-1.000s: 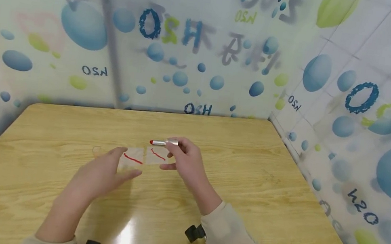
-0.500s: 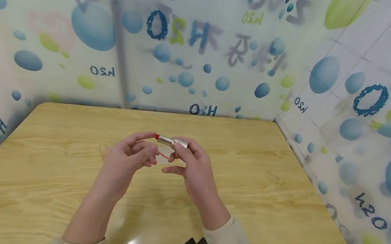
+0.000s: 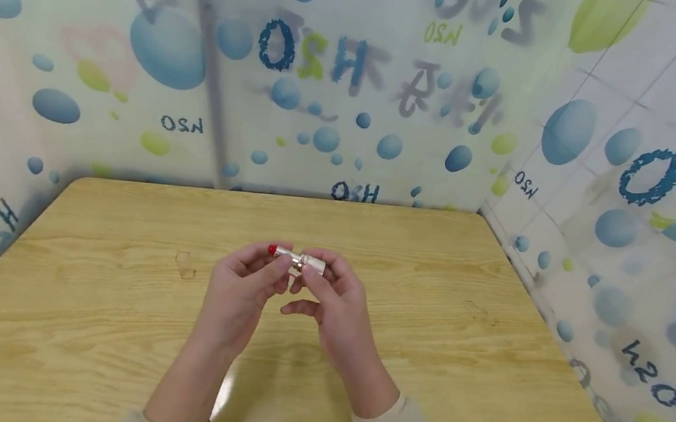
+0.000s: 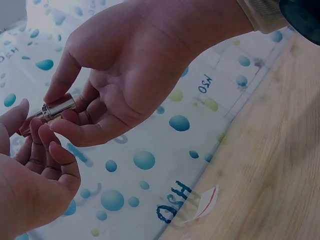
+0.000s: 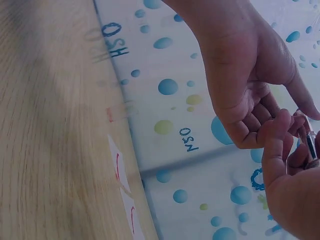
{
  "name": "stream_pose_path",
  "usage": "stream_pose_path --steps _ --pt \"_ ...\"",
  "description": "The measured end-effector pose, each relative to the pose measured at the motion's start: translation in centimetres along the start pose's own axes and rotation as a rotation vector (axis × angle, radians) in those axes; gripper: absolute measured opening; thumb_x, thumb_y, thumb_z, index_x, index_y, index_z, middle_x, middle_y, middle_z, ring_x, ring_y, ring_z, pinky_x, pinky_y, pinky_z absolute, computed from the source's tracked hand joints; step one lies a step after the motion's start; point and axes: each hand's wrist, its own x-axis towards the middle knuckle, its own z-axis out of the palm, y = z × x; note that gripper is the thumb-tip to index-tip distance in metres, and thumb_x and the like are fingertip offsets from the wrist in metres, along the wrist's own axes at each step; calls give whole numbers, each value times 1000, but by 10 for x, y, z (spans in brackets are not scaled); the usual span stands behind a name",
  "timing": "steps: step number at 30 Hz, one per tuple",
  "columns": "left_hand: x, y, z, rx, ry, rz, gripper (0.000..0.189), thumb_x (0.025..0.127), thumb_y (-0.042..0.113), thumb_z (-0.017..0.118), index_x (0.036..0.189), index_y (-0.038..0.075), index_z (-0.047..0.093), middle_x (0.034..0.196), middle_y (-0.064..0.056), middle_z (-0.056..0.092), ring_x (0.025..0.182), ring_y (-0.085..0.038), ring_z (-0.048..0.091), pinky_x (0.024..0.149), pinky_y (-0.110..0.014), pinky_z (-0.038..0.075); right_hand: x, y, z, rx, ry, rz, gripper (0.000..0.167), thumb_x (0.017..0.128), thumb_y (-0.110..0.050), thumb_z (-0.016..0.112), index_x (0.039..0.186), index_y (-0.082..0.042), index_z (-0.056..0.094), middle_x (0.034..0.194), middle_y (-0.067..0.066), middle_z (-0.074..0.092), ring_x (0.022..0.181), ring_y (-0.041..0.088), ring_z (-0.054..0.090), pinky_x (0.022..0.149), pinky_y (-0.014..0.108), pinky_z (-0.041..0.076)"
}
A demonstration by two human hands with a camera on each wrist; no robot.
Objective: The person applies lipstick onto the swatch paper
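A lipstick [image 3: 312,263] with a red tip and a shiny metal tube lies sideways between both hands in the head view, just above the table. My right hand [image 3: 346,310] pinches its wide base between thumb and fingers. My left hand [image 3: 237,301] has its thumb and fingers on the slimmer metal part, close to the red tip. Behind the hands in the head view, the paper pieces are mostly hidden. In the right wrist view a white paper piece [image 5: 119,165] and a second paper piece [image 5: 131,216] lie on the tabletop, each with a red stroke.
The wooden table [image 3: 107,337] has its far edge against a patterned wall [image 3: 378,89] of blue and green spots. A side wall [image 3: 609,272] runs along the right edge. A faint outline mark [image 3: 185,265] shows left of the hands.
My left hand has risen from beside the paper pieces and moved right to the lipstick, and now grips it near the tip. The right hand still holds the base, slightly lower than before.
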Motion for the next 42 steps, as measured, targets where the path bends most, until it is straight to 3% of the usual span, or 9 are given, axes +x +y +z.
stream_pose_path --steps 4,12,23,35,42 --pt "-1 -3 -1 -1 35 3 20 101 2 71 92 17 81 80 4 69 73 -12 59 74 -21 56 -1 4 -1 -23 -4 -13 24 110 -9 54 133 -1 56 107 3 66 89 13 63 72 29 65" --pt "2 -5 -1 -10 38 46 24 100 0 71 88 18 82 80 6 71 75 -10 62 78 -21 58 2 10 -2 -12 13 -60 26 110 -12 56 131 3 60 98 -1 65 84 11 61 69 24 63" --pt "9 3 3 -19 23 143 27 99 -5 69 90 16 82 79 6 72 76 -11 62 81 -22 57 11 -6 3 -92 30 -70 29 110 -14 58 126 9 66 86 1 61 75 13 54 61 19 50" --pt "12 8 10 -107 15 190 27 99 -7 68 84 13 78 80 5 75 71 -10 62 76 -21 58 16 -16 2 -236 29 -209 24 106 -3 62 126 7 68 100 1 71 85 13 66 79 22 60" --pt "9 11 15 -138 69 197 28 98 -9 66 78 10 71 76 2 74 67 -11 61 71 -21 57 16 -20 3 -255 16 -221 25 105 -1 63 128 8 68 108 17 71 87 14 68 82 23 62"
